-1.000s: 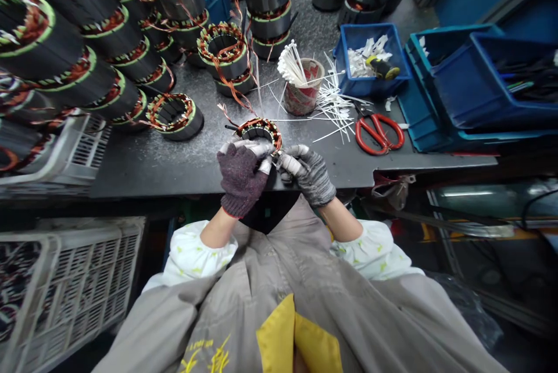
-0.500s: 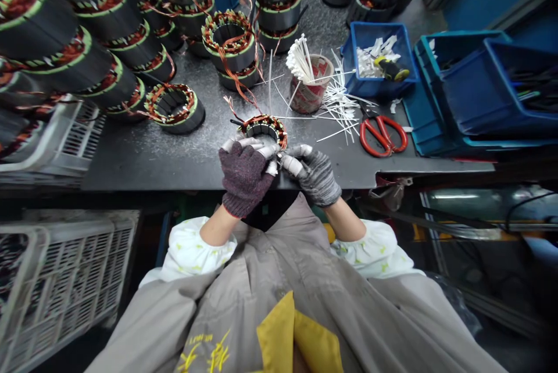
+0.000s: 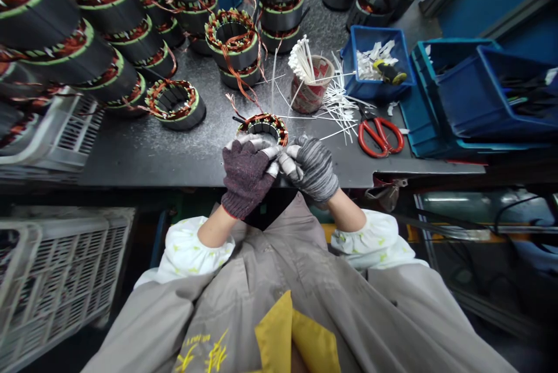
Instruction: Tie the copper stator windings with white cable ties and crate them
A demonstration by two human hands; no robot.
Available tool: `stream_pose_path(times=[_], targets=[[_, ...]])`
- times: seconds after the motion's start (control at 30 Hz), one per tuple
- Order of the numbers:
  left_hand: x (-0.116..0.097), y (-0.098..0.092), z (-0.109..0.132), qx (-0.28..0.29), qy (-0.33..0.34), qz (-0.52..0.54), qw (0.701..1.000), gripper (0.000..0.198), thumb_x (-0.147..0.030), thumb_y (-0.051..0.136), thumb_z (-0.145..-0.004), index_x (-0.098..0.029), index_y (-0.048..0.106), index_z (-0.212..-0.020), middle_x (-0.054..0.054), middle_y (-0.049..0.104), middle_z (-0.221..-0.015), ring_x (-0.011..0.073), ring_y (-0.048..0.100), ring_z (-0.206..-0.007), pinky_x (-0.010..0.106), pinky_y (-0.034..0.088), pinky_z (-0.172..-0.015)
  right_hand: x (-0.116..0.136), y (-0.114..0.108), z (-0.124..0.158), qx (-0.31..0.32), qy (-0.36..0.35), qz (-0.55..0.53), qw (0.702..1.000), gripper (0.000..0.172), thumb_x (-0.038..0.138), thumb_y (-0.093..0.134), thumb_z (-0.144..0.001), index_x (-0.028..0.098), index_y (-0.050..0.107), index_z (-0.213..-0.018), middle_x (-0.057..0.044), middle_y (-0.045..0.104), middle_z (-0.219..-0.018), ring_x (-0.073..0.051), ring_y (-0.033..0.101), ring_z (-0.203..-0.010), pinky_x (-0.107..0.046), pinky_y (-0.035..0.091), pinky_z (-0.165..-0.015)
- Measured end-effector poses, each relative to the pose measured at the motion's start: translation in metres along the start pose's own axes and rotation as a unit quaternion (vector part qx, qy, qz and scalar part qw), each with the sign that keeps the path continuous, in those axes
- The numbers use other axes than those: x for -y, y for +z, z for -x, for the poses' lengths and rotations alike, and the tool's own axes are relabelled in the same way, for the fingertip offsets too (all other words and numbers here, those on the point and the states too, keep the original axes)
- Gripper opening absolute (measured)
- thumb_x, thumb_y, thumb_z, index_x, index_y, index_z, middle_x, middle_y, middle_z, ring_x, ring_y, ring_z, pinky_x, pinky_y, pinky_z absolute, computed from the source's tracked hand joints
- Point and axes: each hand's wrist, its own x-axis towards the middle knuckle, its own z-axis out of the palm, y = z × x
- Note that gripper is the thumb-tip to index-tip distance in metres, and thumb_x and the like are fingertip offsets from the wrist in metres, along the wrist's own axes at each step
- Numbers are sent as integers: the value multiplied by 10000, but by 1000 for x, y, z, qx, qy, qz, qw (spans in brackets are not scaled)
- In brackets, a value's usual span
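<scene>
A motor stator (image 3: 263, 123) with orange-brown copper windings lies near the front edge of the bench, its near side covered by my fingers. My left hand (image 3: 248, 172), in a dark purple knit glove with white-taped fingertips, is closed on the stator's near rim. Against the right of that rim, my right hand (image 3: 313, 167), in a grey knit glove with taped fingertips, has thumb and fingers pinched together. Whatever lies between those fingertips is too small and covered to make out. Loose copper leads rise from the stator's far left side.
Wound stators (image 3: 174, 103) stand singly and stacked at left and back. A cup (image 3: 310, 94) holds white cable ties, with more scattered beside it. Red-handled scissors (image 3: 380, 136) lie right of these, near a small blue bin (image 3: 379, 85) and larger bins (image 3: 492, 97). White crates (image 3: 82, 257) are at left.
My right hand has turned slightly, its fingers curling more over the stator's rim. My left hand stays at the stator, which has hardly moved. The view has shifted a little.
</scene>
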Motion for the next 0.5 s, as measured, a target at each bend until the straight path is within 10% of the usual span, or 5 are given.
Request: stream_pose_path(times=[0.17,0.37,0.5], targets=[[-3,0,-2,8,-20,-7,1000,263,-389,583,-994,-301,780,-1143,76,762,-1236,336,614,-1273,551,410,-1060,6,-23,0,-187,37,-161,968,401,532,464,-1085,258,647,-856,-50,683,-909,-229,696,-868,-418,609,-848],[3,-1,2,0,14,-8,1000,275,-340,573,-1016,-264,752,-1211,98,761,-1269,330,632,-1303,536,427,-1085,-1,-27,-10,116,41,-139,983,411,604,699,-951,227,717,-789,-49,690,-833,-213,655,-826,-414,589,-894],[8,1,10,12,23,-5,1000,291,-297,519,-1039,-232,716,-1243,109,752,-1312,303,630,-1351,532,399,-1174,1,-15,-11,92,136,-318,934,384,621,712,-930,242,738,-881,-43,739,-907,-211,691,-826,-380,613,-806]])
